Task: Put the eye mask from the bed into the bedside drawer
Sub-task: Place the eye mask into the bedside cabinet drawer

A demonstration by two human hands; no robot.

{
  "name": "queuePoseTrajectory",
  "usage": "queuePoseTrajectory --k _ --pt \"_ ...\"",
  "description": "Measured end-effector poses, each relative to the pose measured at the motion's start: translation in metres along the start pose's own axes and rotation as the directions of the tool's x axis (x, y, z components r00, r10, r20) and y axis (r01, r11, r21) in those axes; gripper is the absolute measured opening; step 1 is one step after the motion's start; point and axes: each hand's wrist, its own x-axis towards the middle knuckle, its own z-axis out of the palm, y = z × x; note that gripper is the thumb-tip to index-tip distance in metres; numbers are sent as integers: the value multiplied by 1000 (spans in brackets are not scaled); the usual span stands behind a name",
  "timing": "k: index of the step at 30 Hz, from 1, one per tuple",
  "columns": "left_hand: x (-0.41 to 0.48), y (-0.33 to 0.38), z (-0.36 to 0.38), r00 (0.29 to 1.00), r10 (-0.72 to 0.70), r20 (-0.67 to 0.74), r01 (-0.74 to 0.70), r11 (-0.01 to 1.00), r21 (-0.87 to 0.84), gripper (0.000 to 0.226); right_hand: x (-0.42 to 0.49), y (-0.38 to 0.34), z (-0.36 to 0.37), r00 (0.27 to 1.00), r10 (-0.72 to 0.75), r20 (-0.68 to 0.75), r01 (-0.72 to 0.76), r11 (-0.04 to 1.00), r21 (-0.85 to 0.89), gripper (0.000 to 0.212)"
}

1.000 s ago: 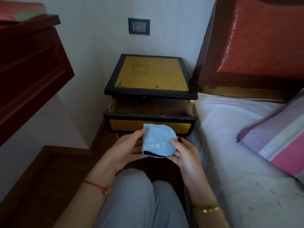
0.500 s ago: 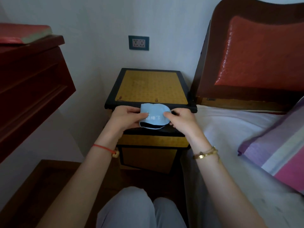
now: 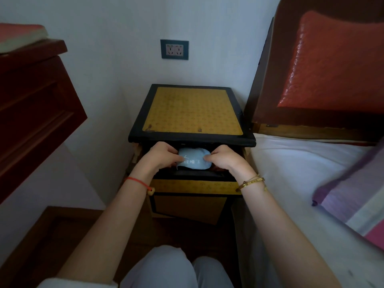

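A: What are the hands doing?

B: The left hand (image 3: 161, 155) is curled, its fingers pinching the left edge of the eye mask (image 3: 194, 159). The right hand (image 3: 225, 157) pinches the right edge the same way, knuckles up.

A: And the mask itself?

B: Light blue, folded, white characters on top. It sits between both hands inside the open drawer (image 3: 195, 177), just under the overhanging top of the bedside cabinet (image 3: 192, 110). Whether it rests on the drawer floor, I cannot tell.

A: Around that?

B: A red cord (image 3: 138, 181) circles the left wrist, a gold bracelet (image 3: 250, 181) the right. The bed (image 3: 295, 163) lies just right of the cabinet, with a striped pillow (image 3: 353, 196) on it.
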Motion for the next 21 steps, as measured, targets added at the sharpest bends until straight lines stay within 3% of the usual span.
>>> queuePoseTrajectory --k 3,6,11,14,17,19,21 --pt "6 -2 3 1000 -2 31 1 999 38 49 8 0 4 1000 0 19 1 997 -76 22" --pt "12 -3 4 996 -13 84 7 998 69 47 12 2 7 999 33 38 -26 986 -162 33" --pt "13 -6 4 994 4 108 -16 994 107 47 11 2 9 1000 5 8 -3 966 -257 31" --pt "4 -5 0 996 61 64 -66 995 72 45 2 2 3 999 -18 -50 3 959 -285 31" --pt "-16 -9 -5 976 193 -101 -190 981 34 39 -16 11 -5 978 -104 -180 56 965 -256 33" --pt "-37 -15 -4 922 302 -244 -303 952 37 29 -34 22 -6 905 -242 -350 165 958 -235 30" --pt "-59 -25 4 856 387 -342 -399 916 38 20 -55 33 2 727 -404 -555 317 915 -251 24"
